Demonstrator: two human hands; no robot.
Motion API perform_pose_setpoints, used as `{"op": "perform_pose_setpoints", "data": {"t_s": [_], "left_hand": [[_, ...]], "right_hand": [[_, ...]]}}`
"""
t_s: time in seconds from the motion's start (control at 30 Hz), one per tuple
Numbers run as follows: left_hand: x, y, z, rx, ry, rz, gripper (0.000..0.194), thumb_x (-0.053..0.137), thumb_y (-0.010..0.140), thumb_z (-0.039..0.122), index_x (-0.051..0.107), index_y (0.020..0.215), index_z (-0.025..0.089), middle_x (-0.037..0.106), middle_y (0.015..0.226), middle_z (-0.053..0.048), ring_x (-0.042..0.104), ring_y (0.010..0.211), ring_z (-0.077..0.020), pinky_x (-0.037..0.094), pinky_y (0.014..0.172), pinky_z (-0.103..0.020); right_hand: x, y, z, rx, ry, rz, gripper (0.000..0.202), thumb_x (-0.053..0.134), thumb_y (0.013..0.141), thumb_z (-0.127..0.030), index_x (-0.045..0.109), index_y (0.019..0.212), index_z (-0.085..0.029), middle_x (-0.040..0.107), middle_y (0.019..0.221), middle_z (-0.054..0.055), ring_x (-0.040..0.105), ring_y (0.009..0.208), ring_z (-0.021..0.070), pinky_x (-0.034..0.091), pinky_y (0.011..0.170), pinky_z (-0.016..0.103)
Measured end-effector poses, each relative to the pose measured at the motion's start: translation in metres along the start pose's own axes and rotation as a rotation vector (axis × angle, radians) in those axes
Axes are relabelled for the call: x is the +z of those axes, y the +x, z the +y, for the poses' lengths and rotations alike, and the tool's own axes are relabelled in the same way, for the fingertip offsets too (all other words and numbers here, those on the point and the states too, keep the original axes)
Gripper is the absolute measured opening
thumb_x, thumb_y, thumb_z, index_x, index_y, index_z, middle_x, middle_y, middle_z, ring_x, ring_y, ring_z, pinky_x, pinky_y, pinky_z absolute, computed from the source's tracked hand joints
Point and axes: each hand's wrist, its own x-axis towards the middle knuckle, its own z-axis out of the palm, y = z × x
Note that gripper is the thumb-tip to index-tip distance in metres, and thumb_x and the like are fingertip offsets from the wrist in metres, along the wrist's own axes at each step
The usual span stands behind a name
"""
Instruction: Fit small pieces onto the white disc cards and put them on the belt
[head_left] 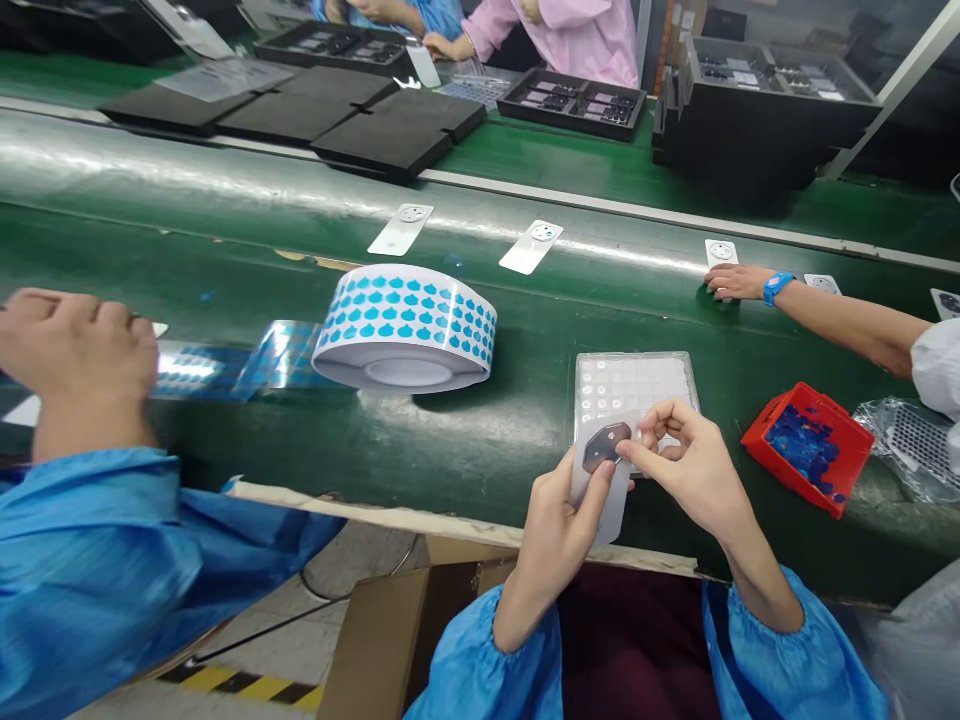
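Here's a rectangular white card (612, 515), long axis pointing away, leaning right
It's between left hand (559, 515), pinching it, and right hand (694, 465), fingers nearly closed, hold unclear

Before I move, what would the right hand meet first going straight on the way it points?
The white card with the dark piece on it, gripped by the left hand. The right hand seems right at its edge, though depth is unclear.

Sticker roll (405, 318) left of parts tray (661, 378), bin (851, 437) at its right, cards (529, 250) on bench (517, 440) behind
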Motion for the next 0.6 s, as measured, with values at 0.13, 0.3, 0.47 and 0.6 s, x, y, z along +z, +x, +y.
{"op": "perform_pose_setpoints", "data": {"t_s": [0.13,0.3,0.47,0.6], "left_hand": [[-0.003,0.001,0.008,-0.063,-0.130,-0.091,0.045,0.059,0.106,0.052,0.071,0.128,0.015,0.081,0.082,-0.008,0.077,0.066,-0.0244,0.063,0.059,-0.029],[0.001,0.026,0.037,0.024,0.037,-0.165,0.037,0.054,0.107,0.046,0.073,0.122,0.017,0.082,0.094,-0.009,0.078,0.076,-0.0265,0.064,0.069,-0.035],[0.016,0.127,0.053,0.142,0.247,-0.175,0.019,0.060,0.102,0.033,0.072,0.108,0.020,0.079,0.104,-0.005,0.075,0.098,-0.0260,0.060,0.086,-0.033],[0.027,0.247,0.054,0.039,0.396,0.006,0.014,0.069,0.101,0.023,0.069,0.111,0.013,0.074,0.105,-0.009,0.073,0.093,-0.0222,0.061,0.086,-0.037]], "right_hand": [[-0.001,-0.001,0.002,0.000,0.155,-0.110,0.043,0.092,0.081,-0.051,0.062,0.096,-0.024,0.059,0.083,-0.003,0.060,0.064,0.0137,0.055,0.049,0.023],[0.006,0.004,0.012,-0.129,0.136,0.109,0.037,0.077,0.095,-0.054,0.055,0.089,-0.024,0.057,0.086,-0.002,0.056,0.059,0.0131,0.054,0.046,0.024],[-0.010,0.019,0.024,-0.384,-0.027,0.446,0.041,0.055,0.109,-0.047,0.053,0.144,-0.024,0.064,0.129,0.015,0.071,0.100,0.0245,0.061,0.069,0.032],[-0.029,0.018,0.041,-0.390,-0.076,0.419,0.055,0.053,0.110,-0.046,0.042,0.161,-0.028,0.057,0.150,0.019,0.070,0.115,0.0300,0.061,0.077,0.039]]}}
